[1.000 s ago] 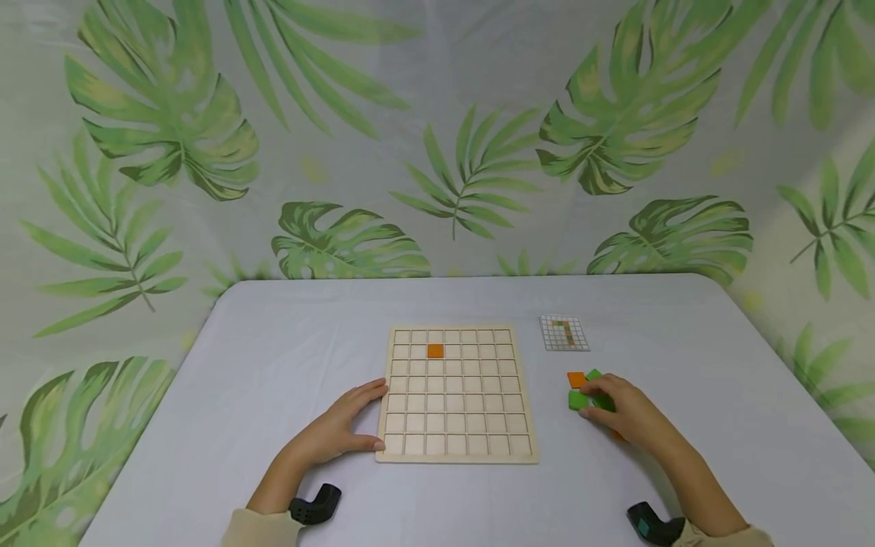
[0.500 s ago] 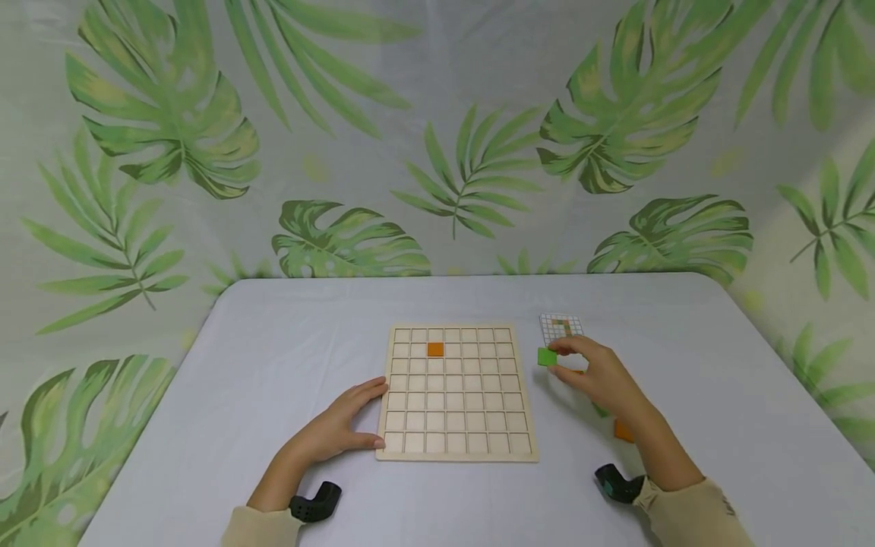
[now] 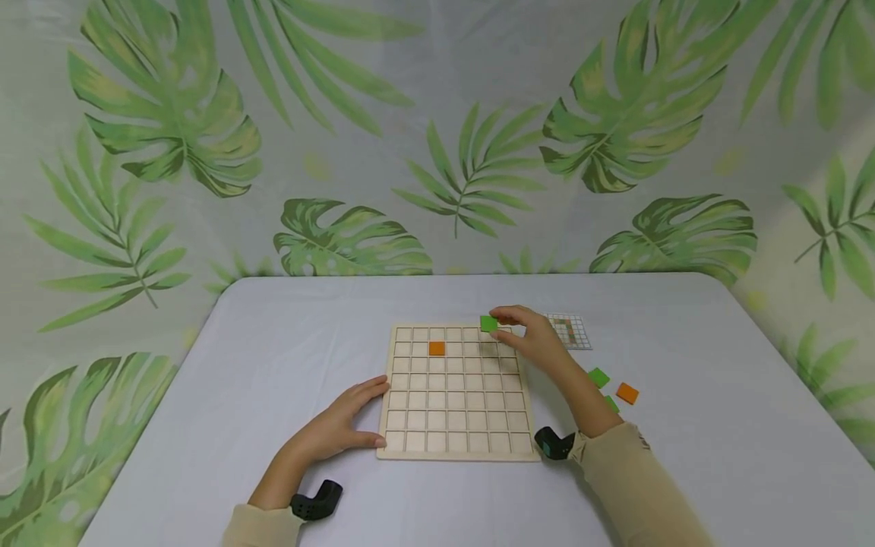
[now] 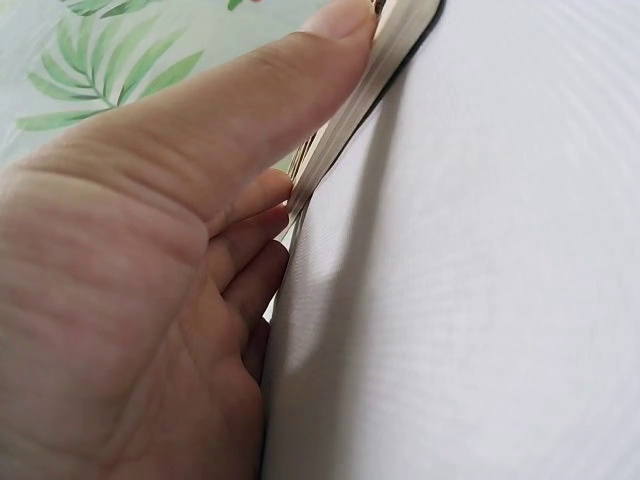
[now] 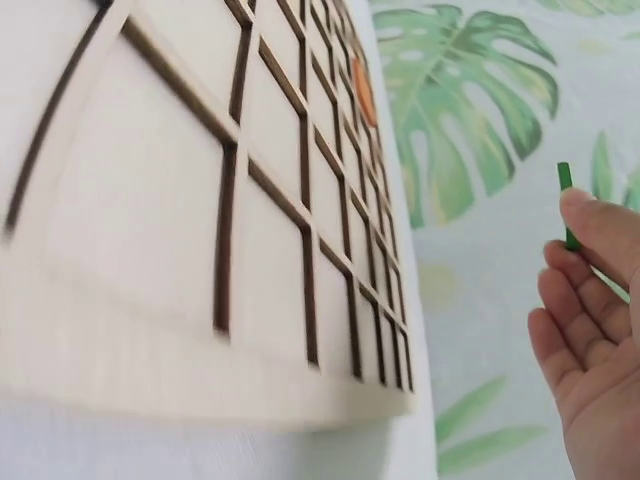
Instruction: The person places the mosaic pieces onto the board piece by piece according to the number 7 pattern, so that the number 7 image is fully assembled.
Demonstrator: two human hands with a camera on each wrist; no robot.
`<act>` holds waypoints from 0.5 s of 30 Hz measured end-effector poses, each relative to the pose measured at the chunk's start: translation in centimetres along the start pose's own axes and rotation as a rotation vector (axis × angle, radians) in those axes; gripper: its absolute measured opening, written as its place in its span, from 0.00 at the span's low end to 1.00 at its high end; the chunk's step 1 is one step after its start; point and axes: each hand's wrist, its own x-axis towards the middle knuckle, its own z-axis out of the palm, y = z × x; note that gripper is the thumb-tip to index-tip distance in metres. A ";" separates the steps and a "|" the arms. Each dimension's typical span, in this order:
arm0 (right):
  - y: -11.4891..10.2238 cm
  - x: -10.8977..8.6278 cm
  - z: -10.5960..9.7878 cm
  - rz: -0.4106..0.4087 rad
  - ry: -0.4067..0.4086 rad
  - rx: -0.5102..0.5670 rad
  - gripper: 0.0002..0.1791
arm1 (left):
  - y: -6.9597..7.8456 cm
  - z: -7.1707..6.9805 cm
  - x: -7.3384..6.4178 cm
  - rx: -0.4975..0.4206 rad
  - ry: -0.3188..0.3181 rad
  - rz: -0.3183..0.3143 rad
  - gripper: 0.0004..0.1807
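Note:
In the head view a pale wooden grid board point(image 3: 458, 396) lies mid-table, an orange square tile point(image 3: 437, 348) set in one cell of its second row from the far side. My right hand point(image 3: 535, 338) pinches a green square tile point(image 3: 488, 324) between thumb and fingers above the board's far right part; the right wrist view shows this green tile point(image 5: 564, 178) edge-on. Along the board's left edge rests my left hand point(image 3: 339, 425), fingers extended and thumb apart, touching the rim. Close up in the left wrist view, the left thumb point(image 4: 250, 100) lies against the board's side.
Right of the board lies a small printed pattern card point(image 3: 577, 334), partly behind the right hand. Nearer the person are two green tiles point(image 3: 598, 377), partly covered by the right arm, and an orange tile point(image 3: 627, 393). A white cloth point(image 3: 718, 456) covers the table; leaf-patterned fabric point(image 3: 465, 175) hangs behind.
From the tile pile at the right, my right hand has picked up a green tile and carried it left and away from the person, over the board. The left hand has stayed at the board's edge.

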 end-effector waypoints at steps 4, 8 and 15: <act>-0.1 1.2 1.7 0.058 -0.046 0.025 0.21 | 0.0 0.0 0.0 0.000 -0.001 -0.004 0.46; 0.1 1.7 3.2 0.084 -0.112 0.026 0.20 | 0.0 0.0 -0.1 -0.001 0.004 -0.017 0.47; 1.2 1.9 5.1 0.159 -0.213 -0.036 0.17 | 0.1 0.1 -0.1 -0.005 0.001 -0.038 0.47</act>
